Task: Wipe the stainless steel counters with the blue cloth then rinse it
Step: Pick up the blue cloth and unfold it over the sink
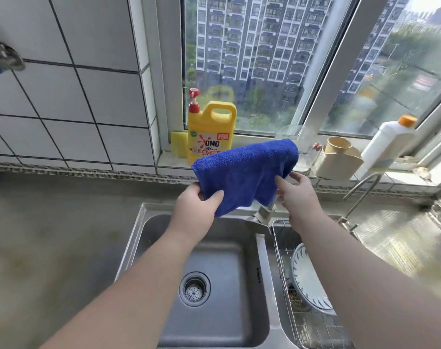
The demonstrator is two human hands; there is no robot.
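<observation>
A blue cloth (247,172) hangs draped over the tap behind the sink, hiding most of it; only the tap's base (263,214) shows. My left hand (198,207) pinches the cloth's lower left edge between thumb and fingers. My right hand (296,195) touches its lower right edge with the fingers spread. The stainless steel counter (50,235) stretches to the left of the sink, and another part (395,238) lies at the right.
Below my arms is the left sink basin (214,273) with its drain. The right basin holds a wire rack (312,321) with a white plate (307,275). On the sill stand a yellow detergent jug (210,137), a sponge, a beige holder (339,157) and a white bottle (388,144). A thin second tap (360,195) rises at right.
</observation>
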